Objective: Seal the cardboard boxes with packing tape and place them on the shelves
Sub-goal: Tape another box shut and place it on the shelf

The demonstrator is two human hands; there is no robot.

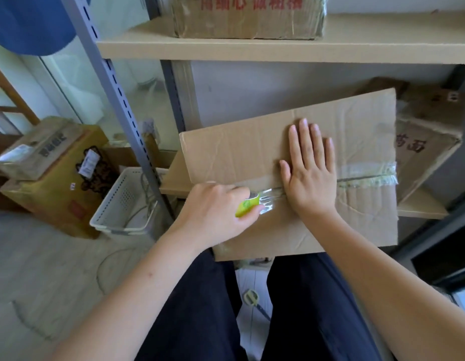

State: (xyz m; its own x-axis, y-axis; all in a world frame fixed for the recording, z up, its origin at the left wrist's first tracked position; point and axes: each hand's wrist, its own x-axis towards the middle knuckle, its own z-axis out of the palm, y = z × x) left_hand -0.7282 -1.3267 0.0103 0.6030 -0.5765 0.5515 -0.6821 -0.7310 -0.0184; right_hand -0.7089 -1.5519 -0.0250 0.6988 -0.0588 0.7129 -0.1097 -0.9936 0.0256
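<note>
A cardboard box (291,175) is lying across the person's lap, its far edge reaching over the lower shelf (174,178). The flaps are closed, top face up.

The right hand (310,173) is lying flat on the box top, fingers straight and close together, thumb held a little apart, palm sitting over the middle seam.

The left hand (215,212) is curling round a green tape roll (248,205), gripping it against the box top near the left end of the seam. A short shiny stretch of clear tape (269,198) is running from the roll to the heel of the right hand.

Tape is already covering the seam (366,174) on the right side, out to the box's right edge.

Behind it, a second box (424,142) is sitting on the lower shelf, tilted. A taped box (249,16) is standing on the upper shelf (252,48).

On the floor at left, a white basket (124,201) is sitting beside a yellow carton (57,183), just touching or nearly so; cannot tell which.
</note>
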